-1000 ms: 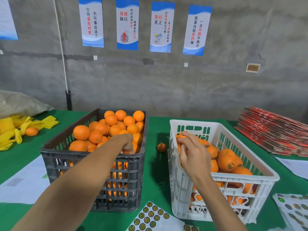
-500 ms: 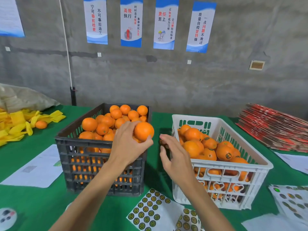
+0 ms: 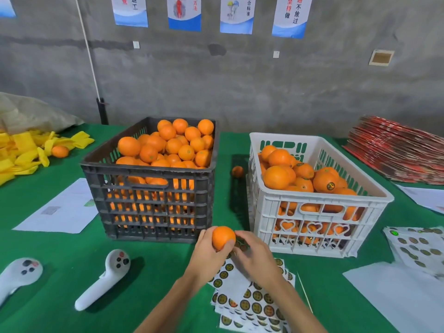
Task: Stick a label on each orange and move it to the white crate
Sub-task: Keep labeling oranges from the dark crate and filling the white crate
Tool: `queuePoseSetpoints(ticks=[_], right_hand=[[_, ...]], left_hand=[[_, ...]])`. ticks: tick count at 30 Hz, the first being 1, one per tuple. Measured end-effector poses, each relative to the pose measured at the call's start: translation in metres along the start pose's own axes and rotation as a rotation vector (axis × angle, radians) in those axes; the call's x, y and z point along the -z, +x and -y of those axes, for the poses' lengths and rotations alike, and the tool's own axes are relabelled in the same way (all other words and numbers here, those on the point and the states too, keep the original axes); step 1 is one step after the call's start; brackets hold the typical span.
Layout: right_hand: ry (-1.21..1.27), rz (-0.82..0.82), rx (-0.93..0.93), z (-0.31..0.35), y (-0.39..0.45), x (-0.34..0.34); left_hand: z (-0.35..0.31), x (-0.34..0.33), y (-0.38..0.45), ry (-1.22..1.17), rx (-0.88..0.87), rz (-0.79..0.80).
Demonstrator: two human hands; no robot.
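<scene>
Cupping a round, dimpled orange, the left hand clamps its grip; right hand loosely curled.

An unlabelled orange sits above the label sheets (near desk edge); white crate right, half full.

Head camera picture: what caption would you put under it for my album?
Left hand holds an orange over the label sheets, right hand beside it, between black crate and white crate.

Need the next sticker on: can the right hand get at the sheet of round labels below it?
Probably yes. The right hand hovers directly over the white sheet of round labels, nothing between; the left hand holds the orange beside it.
</scene>
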State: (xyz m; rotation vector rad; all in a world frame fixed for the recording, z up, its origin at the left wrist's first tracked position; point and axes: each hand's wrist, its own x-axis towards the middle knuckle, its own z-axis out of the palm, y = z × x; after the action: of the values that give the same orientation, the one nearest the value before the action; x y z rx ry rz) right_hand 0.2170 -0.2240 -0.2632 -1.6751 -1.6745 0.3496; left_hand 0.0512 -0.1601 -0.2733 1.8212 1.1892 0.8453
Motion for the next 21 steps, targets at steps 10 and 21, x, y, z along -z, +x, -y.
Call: queuePoseSetpoints(ticks=[10,21], right_hand=[[-0.134,0.191,-0.139,-0.029,-0.004,-0.008],[-0.275,0.063,-0.146,-0.02,0.007,-0.017]], left_hand=[[0.032,-0.008,-0.01,0.035,0.064,0.071],[0.035,-0.007,-0.013,0.064,0.062,0.053]])
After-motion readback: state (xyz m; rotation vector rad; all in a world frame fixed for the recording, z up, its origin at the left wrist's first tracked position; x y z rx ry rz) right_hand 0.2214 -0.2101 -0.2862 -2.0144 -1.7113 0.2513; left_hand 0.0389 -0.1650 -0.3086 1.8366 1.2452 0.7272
